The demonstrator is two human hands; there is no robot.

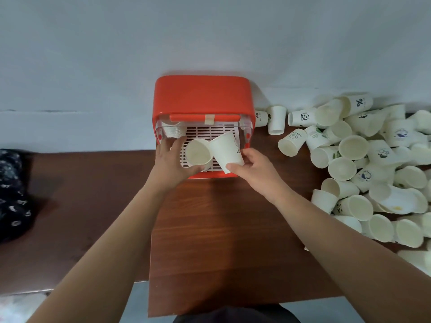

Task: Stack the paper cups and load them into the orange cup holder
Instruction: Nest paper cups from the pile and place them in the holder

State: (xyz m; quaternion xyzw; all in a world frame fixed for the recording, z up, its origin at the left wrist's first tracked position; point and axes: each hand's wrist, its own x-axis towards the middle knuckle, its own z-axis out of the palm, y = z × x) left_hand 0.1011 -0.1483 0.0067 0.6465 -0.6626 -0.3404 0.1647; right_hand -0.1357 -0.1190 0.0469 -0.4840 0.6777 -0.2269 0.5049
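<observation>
On my left hand [170,163], fingers curl round a paper cup [198,152]; on my right hand [254,170], they pinch a second cup [225,149] (lettering showing) beside it, both over the orange cup holder [200,94]; loose cups [373,159] lie heaped on the surface [221,229].

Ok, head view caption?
Left hand holds one paper cup, right hand a second cup, at the orange cup holder; loose cups piled right.

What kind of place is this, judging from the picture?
Probably a plain indoor work corner, not clearly a home or a shop: a brown wooden table stands against a bare pale wall, with an orange cup holder and a heap of loose paper cups on it.
</observation>
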